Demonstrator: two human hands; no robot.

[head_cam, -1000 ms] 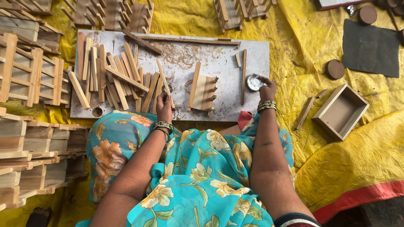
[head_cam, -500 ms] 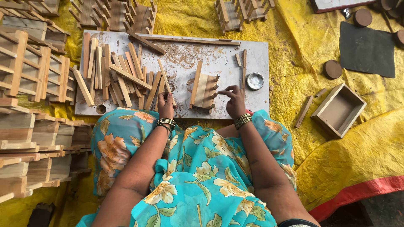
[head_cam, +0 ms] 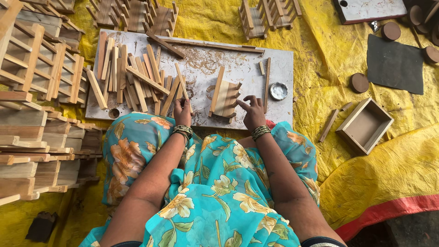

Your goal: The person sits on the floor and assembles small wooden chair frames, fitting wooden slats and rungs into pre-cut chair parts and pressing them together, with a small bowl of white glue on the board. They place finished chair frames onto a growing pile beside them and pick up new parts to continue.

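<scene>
Back from the tin [head_cam: 278, 90] at 3 o'clock, right hand [head_cam: 253, 112] fingers a half-built rack [head_cam: 225, 98], spread open; left hand [head_cam: 182, 110] pinches a slat [head_cam: 181, 82].

The work board [head_cam: 238, 73] is pale grey-white, dusted with tan sawdust. The loose wooden slats [head_cam: 137, 77] and the half-built slatted rack [head_cam: 225, 98] are light natural wood, tan to beige. The ground sheet [head_cam: 320, 68] is bright yellow with a red edge band at lower right. The garment [head_cam: 215, 192] is turquoise, printed with cream and orange flowers. The small round tin [head_cam: 278, 91] is silver. The mat [head_cam: 395, 64] is dark grey. The bangles [head_cam: 260, 131] are dark and gold.
</scene>
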